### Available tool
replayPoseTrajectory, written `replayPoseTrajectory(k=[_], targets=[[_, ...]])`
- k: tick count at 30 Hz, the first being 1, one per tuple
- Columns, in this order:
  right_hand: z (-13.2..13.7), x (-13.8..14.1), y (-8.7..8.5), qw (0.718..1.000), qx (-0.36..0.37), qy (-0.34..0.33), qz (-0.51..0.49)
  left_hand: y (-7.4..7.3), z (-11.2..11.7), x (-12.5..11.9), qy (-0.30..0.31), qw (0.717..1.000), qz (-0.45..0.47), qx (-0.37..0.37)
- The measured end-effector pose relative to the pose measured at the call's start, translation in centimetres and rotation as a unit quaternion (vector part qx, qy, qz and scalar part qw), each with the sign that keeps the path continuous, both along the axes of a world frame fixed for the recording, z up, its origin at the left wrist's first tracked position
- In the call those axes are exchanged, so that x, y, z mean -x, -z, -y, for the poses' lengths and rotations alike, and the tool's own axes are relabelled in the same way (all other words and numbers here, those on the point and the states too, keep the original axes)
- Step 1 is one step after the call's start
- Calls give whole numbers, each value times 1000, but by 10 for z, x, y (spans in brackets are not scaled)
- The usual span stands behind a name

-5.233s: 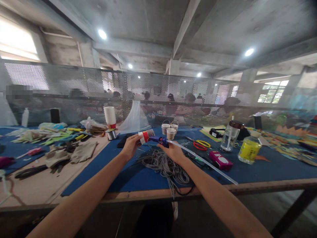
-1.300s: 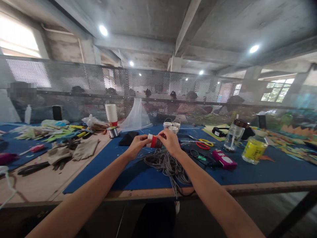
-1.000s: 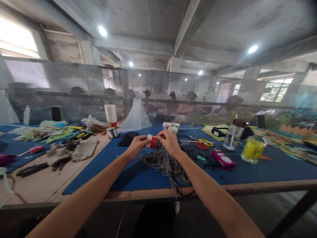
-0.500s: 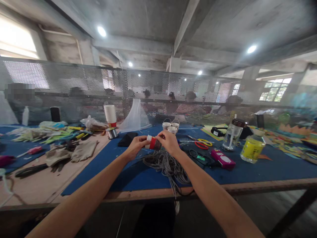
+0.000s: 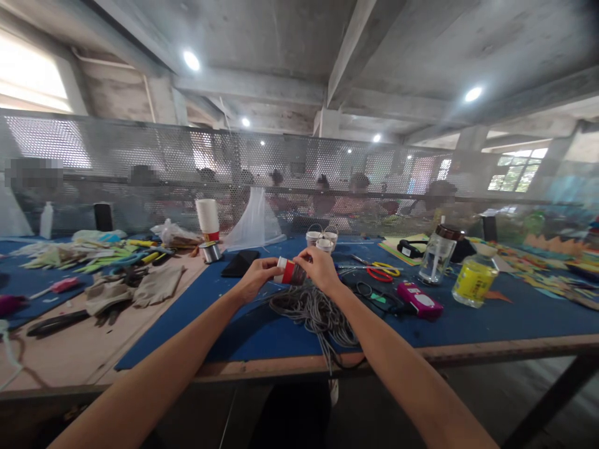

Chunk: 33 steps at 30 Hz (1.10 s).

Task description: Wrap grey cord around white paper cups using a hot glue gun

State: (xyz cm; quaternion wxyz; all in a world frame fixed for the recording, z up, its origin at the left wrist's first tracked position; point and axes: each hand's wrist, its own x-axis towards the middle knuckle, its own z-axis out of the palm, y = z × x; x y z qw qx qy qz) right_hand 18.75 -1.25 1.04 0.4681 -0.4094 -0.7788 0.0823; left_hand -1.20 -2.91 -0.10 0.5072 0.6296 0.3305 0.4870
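Observation:
A small red and white paper cup (image 5: 291,271) lies on its side between both my hands, above the blue table mat (image 5: 262,330). My left hand (image 5: 255,277) grips its white base end from the left. My right hand (image 5: 321,269) is closed over its open end from the right, fingers pinched at the rim. Just below my hands lies a tangled pile of grey cord (image 5: 316,312).
Three small cups (image 5: 322,240), red and yellow scissors (image 5: 380,272), a pink box (image 5: 420,300), a clear jar (image 5: 436,253) and a yellow bottle (image 5: 470,280) stand to the right. Gloves (image 5: 135,288), a cup stack (image 5: 208,218) and tools lie left. A mesh screen (image 5: 290,181) backs the table.
Five seconds ago my right hand held a glue gun with a long stick at the cup; now it grips the cup itself. Over the last second the cup tilted slightly.

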Motion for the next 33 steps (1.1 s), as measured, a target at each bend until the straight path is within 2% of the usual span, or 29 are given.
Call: replayPoseTrajectory(k=[8, 14, 20, 23, 27, 33], targets=[[0, -2, -2, 999, 4, 19, -30, 2, -2, -1, 1, 1000, 15, 9], [-5, -3, 0, 997, 17, 65, -40, 2, -4, 0, -32, 997, 74, 15], [-7, -1, 5, 987, 147, -21, -57, 4, -12, 4, -39, 992, 118, 9], [-6, 0, 5, 981, 179, -45, -64, 5, -14, 5, -32, 992, 124, 17], [-4, 1, 3, 983, 163, -23, -82, 5, -14, 5, -21, 989, 139, 40], [0, 0, 0, 984, 166, 25, -62, 1, -11, 4, -38, 983, 152, 99]])
